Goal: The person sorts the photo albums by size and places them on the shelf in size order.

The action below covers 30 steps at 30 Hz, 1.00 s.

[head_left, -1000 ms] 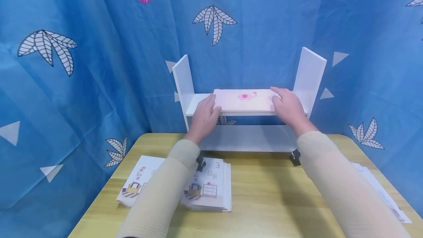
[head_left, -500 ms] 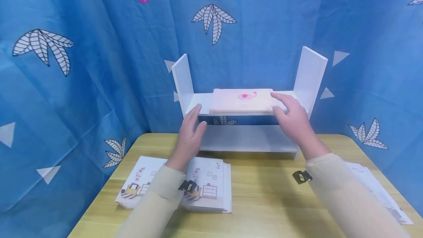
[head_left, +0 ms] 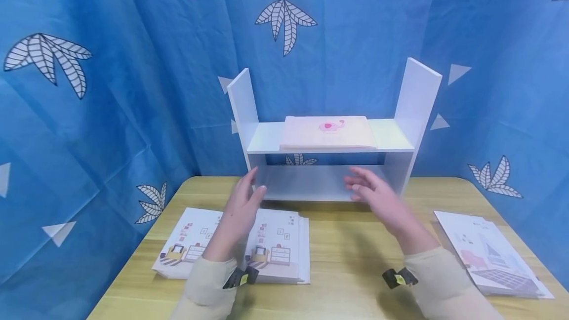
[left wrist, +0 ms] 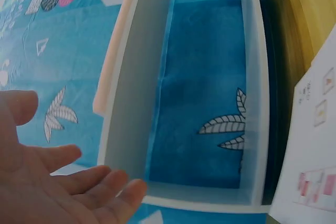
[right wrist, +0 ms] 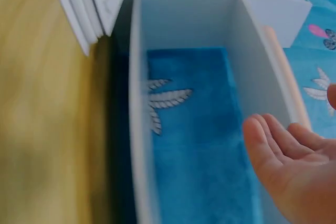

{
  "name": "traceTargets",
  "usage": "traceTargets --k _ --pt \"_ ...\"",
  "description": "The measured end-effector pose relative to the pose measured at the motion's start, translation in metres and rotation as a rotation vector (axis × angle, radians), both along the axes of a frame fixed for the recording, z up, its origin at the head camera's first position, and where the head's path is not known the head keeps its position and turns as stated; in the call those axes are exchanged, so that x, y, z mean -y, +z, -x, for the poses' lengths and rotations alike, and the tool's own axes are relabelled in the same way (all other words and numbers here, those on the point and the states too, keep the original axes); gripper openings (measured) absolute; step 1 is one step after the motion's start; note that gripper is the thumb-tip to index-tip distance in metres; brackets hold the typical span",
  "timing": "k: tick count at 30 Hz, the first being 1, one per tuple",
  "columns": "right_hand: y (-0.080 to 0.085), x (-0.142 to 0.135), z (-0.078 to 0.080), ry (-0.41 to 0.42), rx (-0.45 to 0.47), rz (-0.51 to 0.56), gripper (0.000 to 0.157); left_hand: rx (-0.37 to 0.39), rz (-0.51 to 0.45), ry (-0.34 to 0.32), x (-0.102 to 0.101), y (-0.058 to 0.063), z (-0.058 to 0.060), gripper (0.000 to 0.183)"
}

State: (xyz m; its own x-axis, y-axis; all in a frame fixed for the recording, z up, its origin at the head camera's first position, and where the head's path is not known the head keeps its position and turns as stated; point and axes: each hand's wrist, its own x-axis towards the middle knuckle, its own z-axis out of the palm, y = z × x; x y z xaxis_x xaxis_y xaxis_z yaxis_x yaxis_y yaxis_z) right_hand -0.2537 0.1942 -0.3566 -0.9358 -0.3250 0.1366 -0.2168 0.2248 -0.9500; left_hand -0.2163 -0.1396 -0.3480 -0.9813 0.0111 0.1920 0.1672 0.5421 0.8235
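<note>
- Pink elephant-print piece [head_left: 329,137]: we count one, lying flat on the upper board of the white shelf [head_left: 393,132], between its two side panels, by that board's front edge.
- Left hand [head_left: 240,211]: raised before the shelf's left end, palm turned inward. We see the fingers loosely fanned and slightly bent, thumb apart from them. Contact with the shelf: cannot tell.
- Right hand [head_left: 382,204]: before the shelf's lower opening, palm facing the left hand. Fingers bent, close together in the right wrist view, thumb apart.
- Shelf count: one, along the far edge of the desk [head_left: 342,260]; two boards.
- Printed paper stacks: we count three. Left stack [head_left: 188,233] near the desk's left edge; middle stack [head_left: 280,241] just right of it; right stack [head_left: 493,260] by the desk's right edge.
- Dark wrist devices [head_left: 400,278]: two, one at each pale sleeve [head_left: 440,273].
- Blue curtain [head_left: 351,38]: beyond the desk's far edge.
</note>
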Motion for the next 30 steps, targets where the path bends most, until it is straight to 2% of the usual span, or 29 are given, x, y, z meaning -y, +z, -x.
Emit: traceTargets --k 4,8,12,15,20,26,30 --pt "-0.027 0.012 -0.001 0.066 0.110 0.057 0.059 0.093 0.015 0.035 0.010 -0.007 -0.003 0.072" --pt "-0.055 0.029 -0.003 0.116 0.206 0.094 0.060 0.095 -0.002 0.024 0.019 -0.010 -0.002 0.072" --pt "-0.072 0.041 -0.007 0.129 0.298 0.120 0.059 0.066 0.019 0.004 0.026 -0.014 0.001 0.070" --pt "-0.081 0.045 -0.009 0.137 0.330 0.135 0.060 0.071 0.059 0.014 0.030 -0.019 0.004 0.067" --pt "-0.090 0.050 -0.009 0.156 0.331 0.175 0.059 0.158 0.061 0.044 0.034 -0.024 0.008 0.063" --pt "-0.092 0.055 -0.012 0.156 0.362 0.238 0.061 0.206 0.102 0.074 0.039 -0.036 0.016 0.062" --pt "-0.094 0.059 -0.015 0.181 0.381 0.253 0.063 0.235 0.154 0.058 0.042 -0.047 0.019 0.064"
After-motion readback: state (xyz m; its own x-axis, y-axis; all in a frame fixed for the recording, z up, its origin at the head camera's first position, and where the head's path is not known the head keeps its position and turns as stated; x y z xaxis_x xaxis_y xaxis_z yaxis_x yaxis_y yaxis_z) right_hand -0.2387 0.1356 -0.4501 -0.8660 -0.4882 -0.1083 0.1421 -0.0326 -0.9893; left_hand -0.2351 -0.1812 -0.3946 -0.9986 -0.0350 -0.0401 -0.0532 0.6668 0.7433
